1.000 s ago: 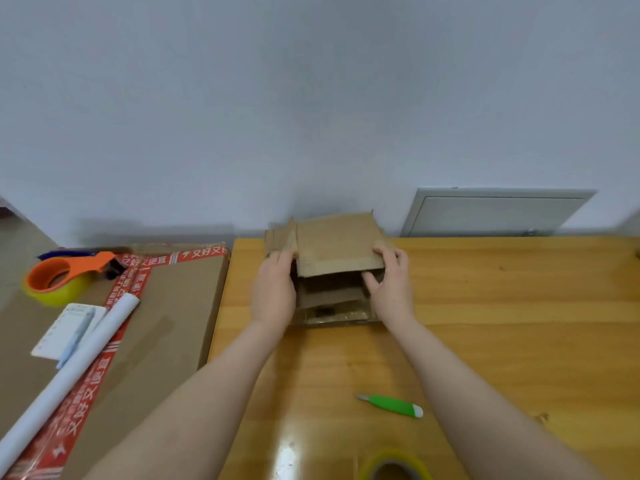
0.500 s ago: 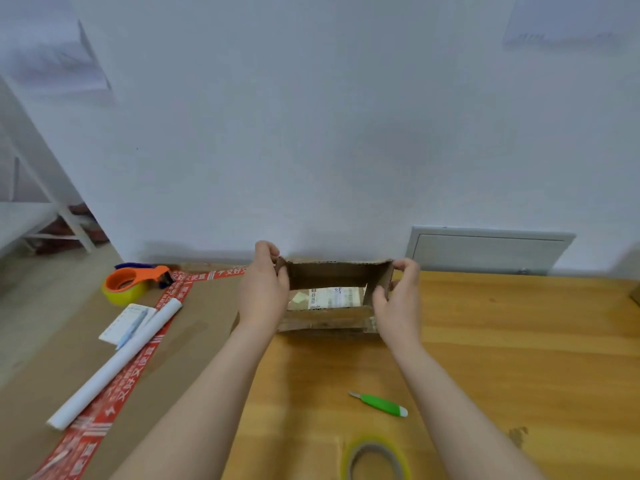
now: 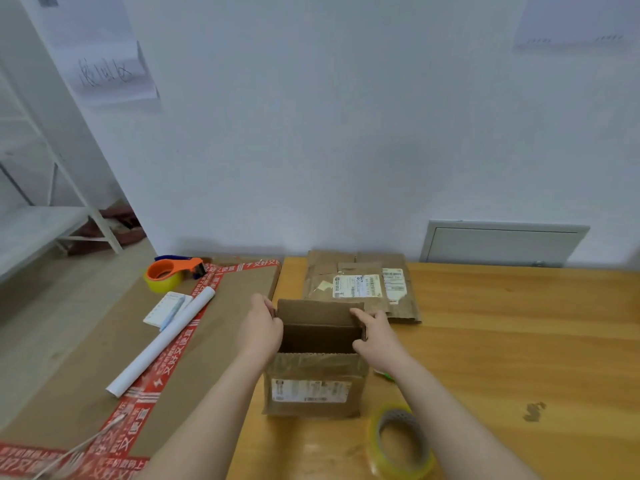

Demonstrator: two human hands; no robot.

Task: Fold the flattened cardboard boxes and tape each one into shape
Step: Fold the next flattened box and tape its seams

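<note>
I'm holding the open cardboard box (image 3: 313, 386), left hand (image 3: 259, 329) gripping its left wall, right hand (image 3: 375, 336) pinching its right wall; flattened boxes (image 3: 360, 285) are lying behind it.

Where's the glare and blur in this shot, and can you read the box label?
Head view: soft glare on the wooden table near the tape roll; the label on the cardboard box is too blurred to read; the white shelf leans, likely wide-angle distortion.
</note>
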